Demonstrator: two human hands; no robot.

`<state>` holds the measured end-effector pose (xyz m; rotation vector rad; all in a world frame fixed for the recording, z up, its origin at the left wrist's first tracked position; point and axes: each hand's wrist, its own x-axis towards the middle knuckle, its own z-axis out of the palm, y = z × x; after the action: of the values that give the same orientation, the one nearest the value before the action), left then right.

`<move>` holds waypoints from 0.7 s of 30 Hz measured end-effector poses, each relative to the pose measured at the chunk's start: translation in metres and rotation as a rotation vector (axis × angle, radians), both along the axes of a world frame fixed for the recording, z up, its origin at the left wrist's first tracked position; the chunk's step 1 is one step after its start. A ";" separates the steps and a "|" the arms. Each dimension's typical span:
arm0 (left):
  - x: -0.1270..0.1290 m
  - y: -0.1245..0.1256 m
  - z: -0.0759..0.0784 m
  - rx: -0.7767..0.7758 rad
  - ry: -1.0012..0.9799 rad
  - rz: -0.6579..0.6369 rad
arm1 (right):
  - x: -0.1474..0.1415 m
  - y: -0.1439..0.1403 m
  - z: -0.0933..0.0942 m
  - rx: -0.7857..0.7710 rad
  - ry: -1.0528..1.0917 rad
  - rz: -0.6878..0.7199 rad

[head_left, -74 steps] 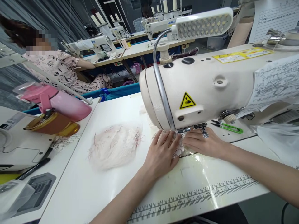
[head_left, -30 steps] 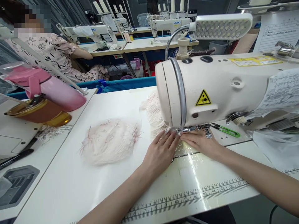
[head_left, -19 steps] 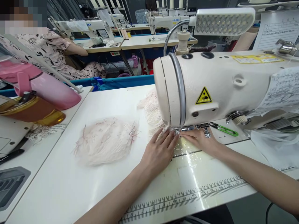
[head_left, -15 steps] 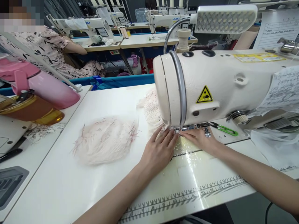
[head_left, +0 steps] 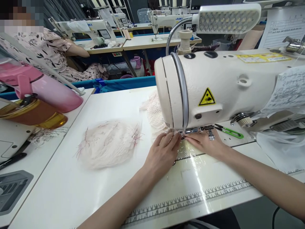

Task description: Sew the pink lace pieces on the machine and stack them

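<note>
The white sewing machine [head_left: 202, 86] has its head over the spot where both hands meet. My left hand [head_left: 164, 149] lies left of the presser foot [head_left: 182, 133], its fingers bent and drawn together on the edge of a pale pink lace fabric [head_left: 154, 111]. That fabric runs back behind the machine head. Coming in from the right, my right hand [head_left: 208, 143] has its fingers pressed together, tips beside the presser foot; whatever they pinch is hidden. Another sheer pale lace piece [head_left: 109, 144] with loose reddish threads rests on the table to the left.
Green-handled thread snips [head_left: 230, 131] lie right of my right hand. A ruler strip [head_left: 178, 206] marks the table's front edge. At the left stand a pink bottle [head_left: 54, 90] and an amber cup [head_left: 35, 114]. A person in a patterned top [head_left: 52, 54] sits beyond.
My left hand's fingers have bent more and drawn together by the presser foot. My right hand stays nearly in place. The view has shifted slightly.
</note>
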<state>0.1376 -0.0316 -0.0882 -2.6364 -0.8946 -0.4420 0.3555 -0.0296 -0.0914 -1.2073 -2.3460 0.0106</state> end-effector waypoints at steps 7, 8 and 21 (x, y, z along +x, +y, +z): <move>-0.001 0.000 -0.001 0.012 -0.047 0.036 | -0.008 -0.004 -0.011 0.136 -0.004 -0.080; -0.001 0.001 0.000 -0.008 -0.049 0.044 | -0.008 -0.005 -0.012 0.143 -0.003 -0.090; -0.001 0.001 0.003 -0.073 -0.017 0.079 | -0.006 -0.006 -0.013 0.112 -0.007 -0.083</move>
<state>0.1367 -0.0304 -0.0854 -2.6551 -1.0351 -0.4203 0.3490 -0.0356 -0.1040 -1.2504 -2.2678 -0.1510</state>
